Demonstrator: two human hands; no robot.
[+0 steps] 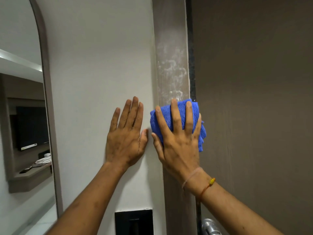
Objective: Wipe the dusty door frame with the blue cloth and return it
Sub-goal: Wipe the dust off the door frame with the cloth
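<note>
A grey-brown door frame (171, 48) runs upright through the middle of the view, with white dust smeared on it above my hands. My right hand (177, 138) presses a bunched blue cloth (196, 114) flat against the frame, fingers spread over it. Part of the cloth hangs out at the right side of the hand. My left hand (127, 133) lies flat and empty on the white wall (101, 65) just left of the frame, fingers apart.
A dark brown door (254, 99) fills the right side, with a metal handle (210, 226) at the bottom. A black switch panel (133, 221) sits low on the wall. An arched mirror (22, 116) at the left reflects a room with a television.
</note>
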